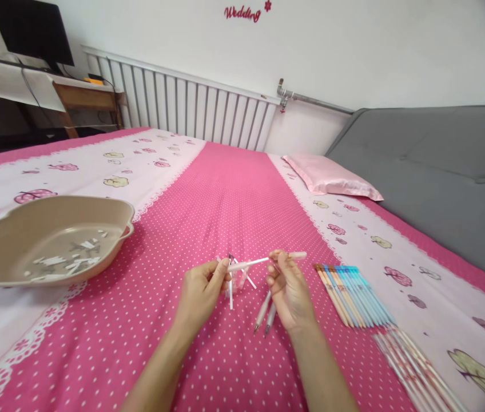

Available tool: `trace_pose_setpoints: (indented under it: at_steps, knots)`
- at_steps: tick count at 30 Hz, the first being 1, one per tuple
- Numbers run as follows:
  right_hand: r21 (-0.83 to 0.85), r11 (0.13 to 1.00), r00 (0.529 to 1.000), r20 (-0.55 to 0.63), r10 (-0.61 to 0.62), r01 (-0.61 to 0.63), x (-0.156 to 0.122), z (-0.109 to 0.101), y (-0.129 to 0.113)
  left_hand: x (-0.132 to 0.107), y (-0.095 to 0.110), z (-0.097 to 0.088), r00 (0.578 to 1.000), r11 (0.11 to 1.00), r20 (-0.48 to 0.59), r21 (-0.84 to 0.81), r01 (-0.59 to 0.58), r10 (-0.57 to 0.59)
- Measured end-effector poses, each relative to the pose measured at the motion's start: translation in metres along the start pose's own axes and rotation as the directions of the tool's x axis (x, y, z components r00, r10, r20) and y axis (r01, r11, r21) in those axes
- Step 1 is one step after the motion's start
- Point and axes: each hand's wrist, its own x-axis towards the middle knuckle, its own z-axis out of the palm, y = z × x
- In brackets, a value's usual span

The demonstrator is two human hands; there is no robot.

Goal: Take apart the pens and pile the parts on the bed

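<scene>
My left hand point(199, 292) pinches a pale pink pen section point(238, 266). A thin white refill point(259, 261) sticks out of it to the right and reaches the fingertips of my right hand point(290, 292). Those fingers are closed on a pale pink pen barrel point(299, 255), whose end points right. Whether refill and barrel touch is hidden by my fingers. Behind my left hand lie loose white sticks point(231, 298) and small pinkish pieces point(241, 279). Beside my right palm, a pinkish pen point(262, 313) and a grey pen point(270, 319) lie on the bedspread.
Beige and blue pens point(354, 294) lie in a row at the right, with patterned pale pens point(418, 369) nearer me. A beige basin point(83, 212) at the left holds several small white and grey pieces point(82, 249). A pink pillow point(332, 176) rests farther back.
</scene>
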Motion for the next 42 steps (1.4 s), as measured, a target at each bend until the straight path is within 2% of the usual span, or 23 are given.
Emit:
trace_pose_setpoints:
  at_steps: [4, 8, 11, 14, 17, 19, 23, 26, 29, 33, 35, 38, 42]
  knots:
    - [-0.002, 0.995, 0.989, 0.111, 0.101, -0.101, -0.002, 0.002, 0.002, 0.000, 0.001, 0.001, 1.000, 1.000, 0.023, 0.024, -0.016, 0.016]
    - [-0.008, 1.000, 0.998, 0.064, 0.026, -0.025, 0.000, -0.002, 0.000, 0.002, -0.002, -0.001, 0.999, 0.997, 0.036, 0.073, -0.010, 0.007]
    - [-0.017, 0.995, 0.994, -0.044, -0.104, 0.103, 0.006, -0.007, -0.004, 0.005, -0.007, -0.007, 0.998, 0.991, -0.052, 0.131, 0.033, -0.027]
    - [-0.104, 0.979, 0.981, -0.070, -0.183, 0.175, 0.009, -0.010, -0.001, 0.006, -0.013, -0.014, 0.973, 0.967, -0.218, 0.220, 0.131, -0.083]
    - [-0.308, 0.940, 0.989, 0.023, -0.145, 0.145, 0.008, -0.008, 0.012, 0.007, -0.015, -0.019, 0.940, 0.919, -0.309, 0.310, 0.245, -0.147]
    - [-0.441, 0.887, 0.989, 0.118, -0.091, 0.134, 0.006, -0.006, 0.023, 0.007, -0.017, -0.020, 0.935, 0.893, -0.309, 0.348, 0.283, -0.176]
    - [-0.593, 0.793, 0.960, 0.277, 0.038, 0.140, 0.002, -0.006, 0.034, 0.008, -0.019, -0.019, 0.948, 0.846, -0.262, 0.451, 0.284, -0.178]
    - [-0.704, 0.701, 0.958, 0.266, 0.108, 0.116, 0.001, -0.007, 0.033, 0.009, -0.020, -0.017, 0.959, 0.823, -0.167, 0.493, 0.283, -0.229]
    - [-0.798, 0.567, 0.962, 0.269, 0.034, 0.203, 0.002, -0.010, 0.030, 0.008, -0.019, -0.016, 0.959, 0.800, -0.130, 0.530, 0.282, -0.252]
    - [-0.907, 0.294, 0.952, 0.302, -0.043, 0.301, 0.002, -0.010, 0.028, 0.006, -0.021, -0.014, 0.973, 0.824, -0.094, 0.519, 0.227, -0.209]
    - [-0.925, 0.233, 0.953, 0.300, -0.036, 0.299, 0.001, -0.009, 0.026, 0.006, -0.023, -0.013, 0.981, 0.844, -0.073, 0.501, 0.192, -0.179]
    - [-0.953, 0.167, 0.966, 0.241, -0.093, 0.253, 0.000, -0.010, 0.018, 0.007, -0.024, -0.013, 0.983, 0.856, -0.065, 0.484, 0.181, -0.171]
    - [-0.993, -0.109, 0.961, 0.079, -0.263, 0.052, 0.001, -0.021, 0.003, 0.006, -0.021, -0.014, 0.981, 0.848, -0.089, 0.493, 0.195, -0.173]
